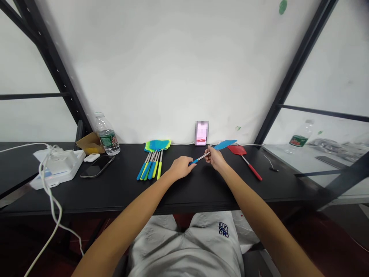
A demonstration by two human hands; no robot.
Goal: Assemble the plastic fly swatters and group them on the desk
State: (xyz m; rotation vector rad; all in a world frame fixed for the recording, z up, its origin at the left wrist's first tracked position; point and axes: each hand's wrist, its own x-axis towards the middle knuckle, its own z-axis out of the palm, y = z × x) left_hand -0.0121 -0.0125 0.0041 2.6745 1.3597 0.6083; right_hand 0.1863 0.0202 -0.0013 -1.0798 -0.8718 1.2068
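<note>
I hold a blue fly swatter (224, 145) with both hands above the black table (121, 192). My left hand (181, 167) is closed round its blue handle end. My right hand (215, 157) pinches the thin metal shaft nearer the blue head, which points up and to the right. A bundle of several blue and green fly swatters (153, 158) lies on the table to the left of my left hand. A red fly swatter (245, 158) lies flat just to the right of my right hand.
A small pink-screened device (201, 133) stands against the white wall. At the left are a water bottle (107, 134), a dark phone (96, 167), a white earbud case (91, 157), a cardboard piece (89, 142) and a white box with cables (56, 165). Another bottle (300, 137) stands beyond the right frame.
</note>
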